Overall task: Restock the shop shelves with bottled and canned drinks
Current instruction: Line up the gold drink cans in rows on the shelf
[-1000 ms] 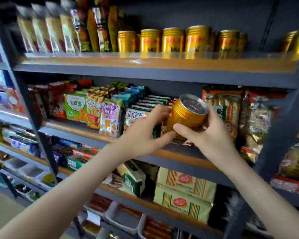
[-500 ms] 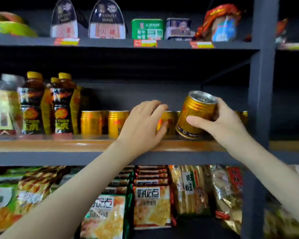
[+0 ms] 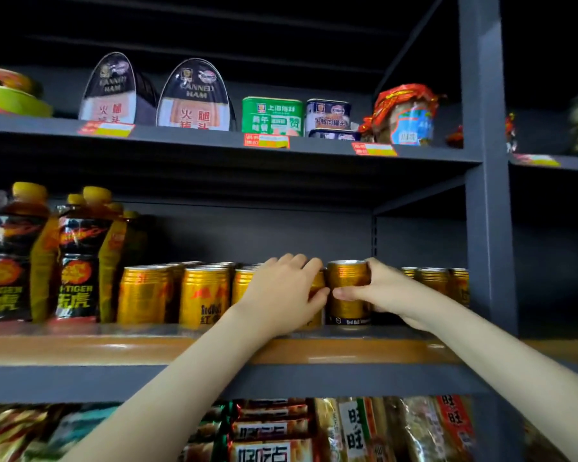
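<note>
A gold drink can (image 3: 347, 278) stands upright on the wooden drinks shelf (image 3: 114, 348), and my right hand (image 3: 384, 291) grips it from the right, thumb across its front. My left hand (image 3: 281, 295) curls round a neighbouring gold can (image 3: 317, 288) just left of it, hiding most of that can. A row of gold cans (image 3: 201, 295) fills the shelf to the left. More gold cans (image 3: 437, 281) stand to the right, behind my right wrist.
Dark energy-drink bottles (image 3: 77, 258) with yellow caps stand at the shelf's left end. Canned ham and meat tins (image 3: 271, 116) sit on the shelf above. A grey steel upright (image 3: 488, 195) bounds the bay on the right. Snack packets (image 3: 271, 431) fill the shelf below.
My right hand has lowered the tilted gold can onto the shelf, where it now stands upright in the row. My left hand slid right onto the can beside it.
</note>
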